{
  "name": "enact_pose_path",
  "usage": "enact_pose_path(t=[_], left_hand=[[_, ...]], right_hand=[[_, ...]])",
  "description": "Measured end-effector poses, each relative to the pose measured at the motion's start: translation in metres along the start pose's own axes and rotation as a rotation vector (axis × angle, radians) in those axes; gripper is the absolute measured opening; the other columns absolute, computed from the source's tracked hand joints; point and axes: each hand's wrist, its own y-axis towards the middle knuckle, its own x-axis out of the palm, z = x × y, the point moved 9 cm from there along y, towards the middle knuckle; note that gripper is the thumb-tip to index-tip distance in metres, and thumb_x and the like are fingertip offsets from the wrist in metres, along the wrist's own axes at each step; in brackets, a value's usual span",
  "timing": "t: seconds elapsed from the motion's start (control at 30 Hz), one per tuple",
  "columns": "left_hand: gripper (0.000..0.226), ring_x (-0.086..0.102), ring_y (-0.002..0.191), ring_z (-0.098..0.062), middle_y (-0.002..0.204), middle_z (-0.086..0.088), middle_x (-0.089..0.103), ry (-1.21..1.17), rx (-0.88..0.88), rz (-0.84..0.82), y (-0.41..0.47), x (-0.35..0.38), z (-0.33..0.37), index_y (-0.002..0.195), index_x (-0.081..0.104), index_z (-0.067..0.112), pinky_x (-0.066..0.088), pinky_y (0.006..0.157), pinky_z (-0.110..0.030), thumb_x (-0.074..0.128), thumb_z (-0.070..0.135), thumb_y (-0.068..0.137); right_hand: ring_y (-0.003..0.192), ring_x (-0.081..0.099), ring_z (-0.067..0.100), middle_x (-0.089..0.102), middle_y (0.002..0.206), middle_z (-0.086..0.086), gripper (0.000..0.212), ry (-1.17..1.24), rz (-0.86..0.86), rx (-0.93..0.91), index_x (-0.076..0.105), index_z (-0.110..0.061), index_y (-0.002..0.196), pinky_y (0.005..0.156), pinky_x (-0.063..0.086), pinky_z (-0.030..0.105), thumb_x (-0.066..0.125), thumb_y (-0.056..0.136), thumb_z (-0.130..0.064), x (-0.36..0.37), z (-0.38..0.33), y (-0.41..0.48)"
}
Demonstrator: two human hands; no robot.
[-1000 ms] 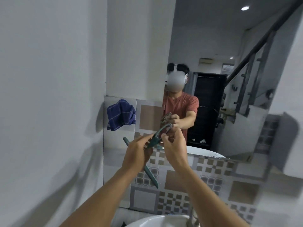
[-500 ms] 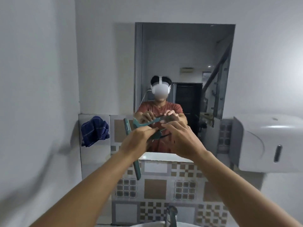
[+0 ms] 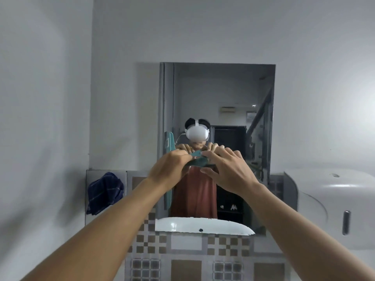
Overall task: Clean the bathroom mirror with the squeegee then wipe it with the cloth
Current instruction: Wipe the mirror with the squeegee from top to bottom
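Observation:
A teal squeegee point(image 3: 197, 160) is held up in front of the wall mirror point(image 3: 221, 94). My left hand point(image 3: 169, 169) and my right hand point(image 3: 227, 171) both grip its handle, close together. Its long blade point(image 3: 168, 142) stands upright along the mirror's left edge, partly hidden behind my left hand and forearm. Whether the blade touches the glass cannot be told. A dark blue checked cloth point(image 3: 105, 192) hangs on the tiled ledge to the left of the mirror, well away from both hands.
A white paper dispenser point(image 3: 332, 209) juts from the wall at the right. Patterned tiles point(image 3: 186, 258) run below the mirror. The white basin shows only as a reflection point(image 3: 203, 225) at the mirror's bottom. A plain wall point(image 3: 40, 118) is close on the left.
The view has swung right and up, so the whole mirror is now centred. Both hands have lifted the squeegee higher, and its blade has turned from slanted to upright at the mirror's left edge.

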Motion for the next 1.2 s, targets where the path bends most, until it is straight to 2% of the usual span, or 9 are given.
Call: enact_pose_path(t=[0.13, 0.23, 0.33, 0.47, 0.6, 0.7, 0.77, 0.9, 1.2], left_hand=[[0.038, 0.065, 0.099, -0.023, 0.111, -0.004, 0.069, 0.054, -0.092, 0.133, 0.008, -0.011, -0.012, 0.120, 0.067, 0.009, 0.060, 0.083, -0.038, 0.075, 0.006, 0.083], [0.032, 0.062, 0.098, -0.018, 0.108, -0.003, 0.066, 0.044, -0.129, 0.249, -0.014, -0.008, -0.007, 0.113, 0.065, 0.012, 0.057, 0.083, -0.029, 0.075, 0.018, 0.082], [0.035, 0.061, 0.099, -0.013, 0.109, -0.001, 0.066, 0.041, -0.113, 0.188, -0.038, 0.023, -0.010, 0.112, 0.064, 0.016, 0.058, 0.086, -0.026, 0.078, 0.023, 0.080], [0.029, 0.058, 0.103, -0.013, 0.110, 0.004, 0.062, 0.047, -0.207, 0.156, -0.050, 0.049, -0.039, 0.108, 0.063, 0.019, 0.055, 0.088, -0.026, 0.073, 0.027, 0.083], [0.042, 0.056, 0.115, -0.020, 0.127, -0.001, 0.056, 0.118, -0.254, 0.133, -0.037, 0.053, -0.053, 0.124, 0.061, 0.018, 0.059, 0.085, -0.030, 0.071, 0.026, 0.084], [0.056, 0.045, 0.131, -0.023, 0.146, -0.006, 0.043, 0.177, -0.288, 0.109, -0.022, 0.056, -0.063, 0.141, 0.051, 0.020, 0.055, 0.097, -0.034, 0.065, 0.034, 0.089], [0.063, 0.041, 0.136, -0.025, 0.151, -0.009, 0.038, 0.205, -0.293, 0.085, -0.014, 0.063, -0.067, 0.146, 0.046, 0.021, 0.051, 0.104, -0.037, 0.066, 0.037, 0.089], [0.068, 0.040, 0.136, -0.027, 0.149, -0.009, 0.039, 0.230, -0.291, 0.078, -0.010, 0.068, -0.069, 0.146, 0.045, 0.024, 0.048, 0.107, -0.039, 0.070, 0.037, 0.084], [0.069, 0.044, 0.132, -0.025, 0.146, -0.006, 0.043, 0.254, -0.225, 0.089, -0.011, 0.061, -0.077, 0.143, 0.050, 0.024, 0.049, 0.106, -0.037, 0.069, 0.043, 0.079]], right_hand=[[0.098, 0.064, 0.029, 0.063, 0.115, 0.007, 0.045, -0.051, 0.033, -0.039, 0.058, -0.020, 0.126, 0.083, 0.053, 0.045, 0.055, 0.093, -0.050, -0.003, 0.003, 0.033], [0.094, 0.063, 0.028, 0.063, 0.112, 0.005, 0.044, -0.079, 0.090, -0.045, 0.058, -0.018, 0.125, 0.084, 0.051, 0.045, 0.049, 0.094, -0.048, -0.013, 0.008, 0.056], [0.091, 0.063, 0.025, 0.064, 0.104, 0.002, 0.035, -0.063, 0.164, -0.054, 0.059, -0.015, 0.119, 0.085, 0.051, 0.042, 0.057, 0.096, -0.041, -0.025, 0.014, 0.081], [0.096, 0.061, 0.027, 0.064, 0.109, 0.003, 0.030, -0.045, 0.173, -0.072, 0.056, -0.015, 0.120, 0.088, 0.051, 0.042, 0.059, 0.098, -0.034, -0.032, 0.018, 0.109], [0.102, 0.060, 0.029, 0.063, 0.116, 0.002, 0.038, -0.017, 0.151, -0.092, 0.051, -0.028, 0.138, 0.091, 0.050, 0.044, 0.055, 0.101, -0.033, -0.032, 0.019, 0.136], [0.105, 0.059, 0.028, 0.060, 0.115, 0.002, 0.040, -0.001, 0.121, -0.084, 0.048, -0.035, 0.142, 0.095, 0.048, 0.043, 0.052, 0.102, -0.035, -0.031, 0.022, 0.156], [0.105, 0.058, 0.027, 0.059, 0.113, 0.002, 0.041, 0.000, 0.100, -0.076, 0.047, -0.039, 0.143, 0.095, 0.047, 0.042, 0.050, 0.103, -0.035, -0.030, 0.026, 0.167], [0.104, 0.056, 0.025, 0.055, 0.111, 0.000, 0.041, -0.008, 0.055, -0.096, 0.043, -0.045, 0.144, 0.092, 0.047, 0.039, 0.047, 0.104, -0.035, -0.022, 0.026, 0.180], [0.100, 0.057, 0.025, 0.055, 0.112, 0.003, 0.042, -0.009, 0.033, -0.126, 0.043, -0.043, 0.145, 0.084, 0.047, 0.037, 0.046, 0.105, -0.032, -0.017, 0.026, 0.188]])
